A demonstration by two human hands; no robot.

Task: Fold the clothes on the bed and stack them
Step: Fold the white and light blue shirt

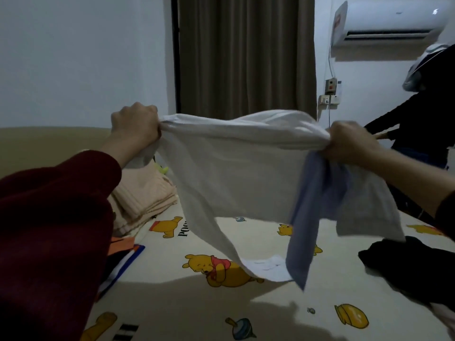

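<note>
Stretching white garment, hem blurred

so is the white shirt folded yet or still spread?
Spread: both hands, left and right, grip the white shirt stretched above the bed.

The left hand and right hand each grip a top corner of a white cotton garment with blue lining, stretched above the cartoon-bear-print bed sheet, its hem touching it
</note>
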